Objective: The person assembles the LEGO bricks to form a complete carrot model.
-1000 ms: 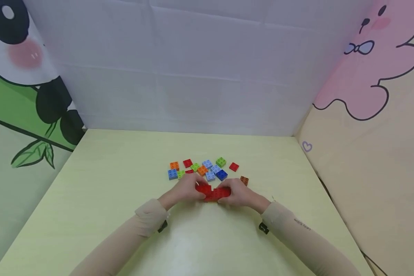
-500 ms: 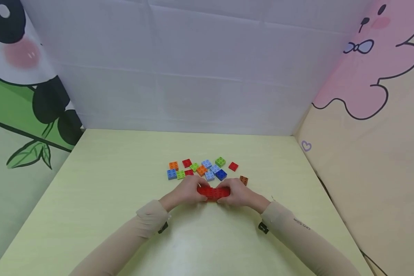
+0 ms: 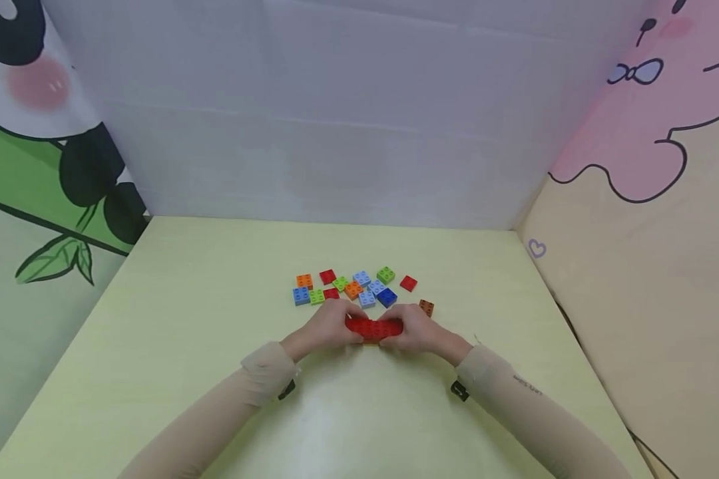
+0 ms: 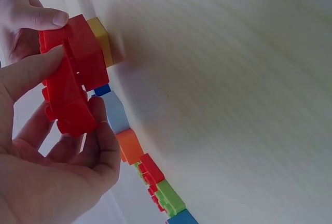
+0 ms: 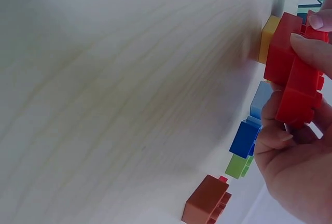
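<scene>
Just in front of the loose bricks, both hands are at a small stack of red toy building bricks [image 3: 374,328]. My left hand [image 3: 328,326] pinches the left red brick [image 4: 70,99] between thumb and fingers. On the other side, my right hand [image 3: 419,329] grips the right red brick [image 5: 298,89], its thumb on top. Both top bricks jut out past a red brick [image 5: 282,47] beneath them. At the bottom a yellow brick [image 4: 101,40] touches the table. In the left wrist view, a narrow gap shows beside the left brick; whether its studs are engaged is hidden.
Several loose bricks lie behind the hands, including an orange one [image 3: 304,281], a dark blue one [image 3: 387,297] and a light green one [image 3: 386,274]. A brown brick [image 5: 206,199] lies by the right hand. Printed walls bound the table [image 3: 216,259] at the back and sides.
The left red brick, which stood higher than the right one, has come down level with it. Both hands keep their hold. The head view has shifted slightly.
</scene>
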{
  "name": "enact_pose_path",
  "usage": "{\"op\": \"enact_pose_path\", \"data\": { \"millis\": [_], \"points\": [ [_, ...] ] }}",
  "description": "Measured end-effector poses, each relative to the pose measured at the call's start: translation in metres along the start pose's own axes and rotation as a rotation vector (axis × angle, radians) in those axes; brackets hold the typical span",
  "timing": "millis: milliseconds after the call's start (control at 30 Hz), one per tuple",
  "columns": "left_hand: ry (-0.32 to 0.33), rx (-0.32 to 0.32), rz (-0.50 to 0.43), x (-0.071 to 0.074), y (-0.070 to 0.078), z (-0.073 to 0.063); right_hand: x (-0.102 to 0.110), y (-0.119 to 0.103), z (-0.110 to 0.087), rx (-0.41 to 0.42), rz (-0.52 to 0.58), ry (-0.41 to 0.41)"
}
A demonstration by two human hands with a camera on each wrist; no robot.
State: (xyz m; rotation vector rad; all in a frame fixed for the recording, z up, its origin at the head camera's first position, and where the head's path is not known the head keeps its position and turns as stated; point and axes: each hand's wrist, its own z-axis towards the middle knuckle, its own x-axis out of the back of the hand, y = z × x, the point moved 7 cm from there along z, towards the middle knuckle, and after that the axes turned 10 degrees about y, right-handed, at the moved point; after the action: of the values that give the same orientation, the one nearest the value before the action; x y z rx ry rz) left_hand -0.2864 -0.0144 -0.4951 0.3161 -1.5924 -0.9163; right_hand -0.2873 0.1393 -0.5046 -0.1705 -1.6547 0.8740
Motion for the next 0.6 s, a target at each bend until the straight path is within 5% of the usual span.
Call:
{"op": "enact_pose_path", "data": {
  "millis": [600],
  "points": [
    [-0.011, 0.016, -0.030, -0.0028, -0.0007, -0.0005, 0.0020, -0.0022, -0.0023, 0.009, 0.009, 0.003]
  ]
}}
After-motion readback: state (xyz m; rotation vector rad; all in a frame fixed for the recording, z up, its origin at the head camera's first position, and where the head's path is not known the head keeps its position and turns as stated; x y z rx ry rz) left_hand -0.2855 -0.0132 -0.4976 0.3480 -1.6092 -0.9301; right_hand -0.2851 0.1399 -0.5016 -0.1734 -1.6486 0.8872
